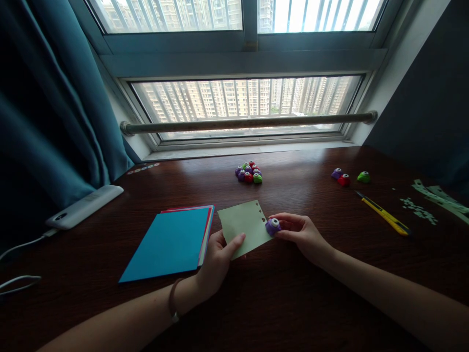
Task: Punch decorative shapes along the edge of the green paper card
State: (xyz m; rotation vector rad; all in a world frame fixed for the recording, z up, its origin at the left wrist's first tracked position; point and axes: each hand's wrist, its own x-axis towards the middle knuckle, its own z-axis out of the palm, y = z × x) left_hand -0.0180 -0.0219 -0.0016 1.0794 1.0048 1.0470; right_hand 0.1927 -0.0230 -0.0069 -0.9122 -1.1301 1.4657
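Head camera looks down at a dark wooden table (300,303) by a window. The left hand (216,261) holds a light green paper sheet (244,226) by its near left corner. The thumb lies on top of the sheet and the other fingers curl under it, so the hand is closed on the paper. The sheet is near the middle of the table, a little toward the near edge. It has small holes punched along its right edge.

The right hand (302,234) pinches a small purple paper punch (273,226) with its fingertips. The punch sits on the right edge of the green sheet, touching it. It has a white star shape on top.

Just left of the green sheet lies a stack of colored paper (170,243) with a blue sheet on top. Red and pink edges peek out on its right side.

Toward the far edge, in the middle, sits a cluster of small punches (249,172) in purple, red and green, all bunched together. More to the right sit three more punches (348,177), one purple, one red and one green. Near them lies a yellow utility knife (384,213). By the right edge are green paper scraps (425,208), some in strips and some in tiny bits.

At the left edge rests a white power bank (84,206) with a white cable plugged into it. A blue curtain (54,107) hangs behind it.
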